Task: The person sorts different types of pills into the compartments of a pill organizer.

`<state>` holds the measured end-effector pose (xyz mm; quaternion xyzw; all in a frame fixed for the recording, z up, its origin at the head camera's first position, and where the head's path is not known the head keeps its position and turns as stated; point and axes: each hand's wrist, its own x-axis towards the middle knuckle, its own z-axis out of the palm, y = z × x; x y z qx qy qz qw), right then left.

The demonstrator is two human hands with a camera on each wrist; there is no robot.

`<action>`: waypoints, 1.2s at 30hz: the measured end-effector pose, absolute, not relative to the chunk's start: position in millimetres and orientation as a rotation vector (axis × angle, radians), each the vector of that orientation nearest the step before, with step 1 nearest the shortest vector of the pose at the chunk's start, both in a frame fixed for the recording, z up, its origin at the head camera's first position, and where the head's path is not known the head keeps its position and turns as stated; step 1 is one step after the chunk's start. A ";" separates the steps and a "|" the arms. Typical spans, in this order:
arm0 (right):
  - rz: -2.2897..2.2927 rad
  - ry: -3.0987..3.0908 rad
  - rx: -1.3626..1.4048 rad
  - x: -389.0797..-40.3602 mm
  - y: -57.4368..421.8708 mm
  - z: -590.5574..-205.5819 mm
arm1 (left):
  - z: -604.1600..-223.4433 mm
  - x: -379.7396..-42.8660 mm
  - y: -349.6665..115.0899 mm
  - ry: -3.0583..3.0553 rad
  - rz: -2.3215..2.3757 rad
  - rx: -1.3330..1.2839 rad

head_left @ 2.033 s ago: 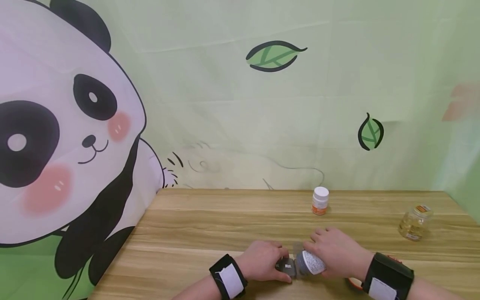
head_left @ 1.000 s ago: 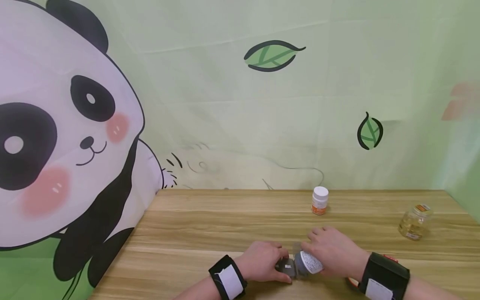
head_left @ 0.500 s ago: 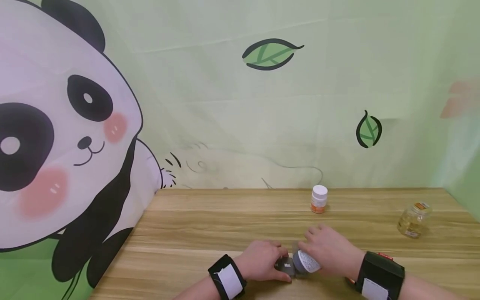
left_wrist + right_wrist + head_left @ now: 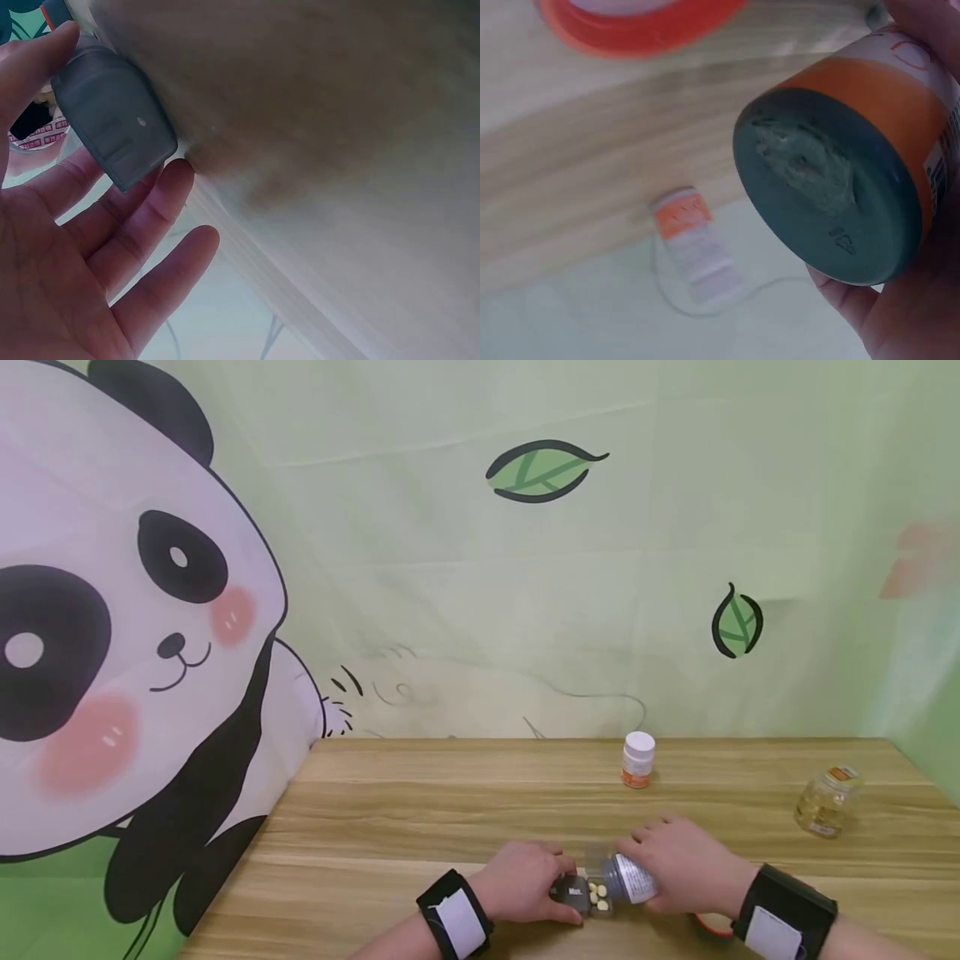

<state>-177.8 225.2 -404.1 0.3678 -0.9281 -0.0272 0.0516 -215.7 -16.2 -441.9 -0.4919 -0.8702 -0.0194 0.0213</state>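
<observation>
A grey pill organizer (image 4: 574,893) with "Mon." on a lid lies on the table, pinched between the thumb and fingers of my left hand (image 4: 525,883). Several pale yellow pills (image 4: 598,895) sit in its uncovered right-hand compartment, whose clear lid stands raised behind. In the left wrist view, the organizer's rounded grey end (image 4: 116,112) shows between thumb and fingers. My right hand (image 4: 678,864) grips a pill bottle (image 4: 634,878), tilted with its mouth end toward that compartment. The right wrist view shows the bottle's dark base (image 4: 825,187) and orange-and-white label; its mouth is hidden.
A white bottle with an orange band (image 4: 638,762) stands at the back of the wooden table (image 4: 420,793). A clear jar with yellowish contents (image 4: 825,804) is at the right. Partly under my right wrist lies a red-rimmed ring (image 4: 645,37). A panda-printed cloth (image 4: 420,568) hangs behind.
My right hand and the bottle have shifted slightly right, away from the organizer, so the yellow pills in the compartment now show. My left hand keeps its place on the organizer.
</observation>
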 end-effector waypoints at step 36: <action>1.837 -2.817 1.060 -162.4 239.8 -516.3 | -438.7 -212.5 -15.9 -2.693 -0.017 -1.487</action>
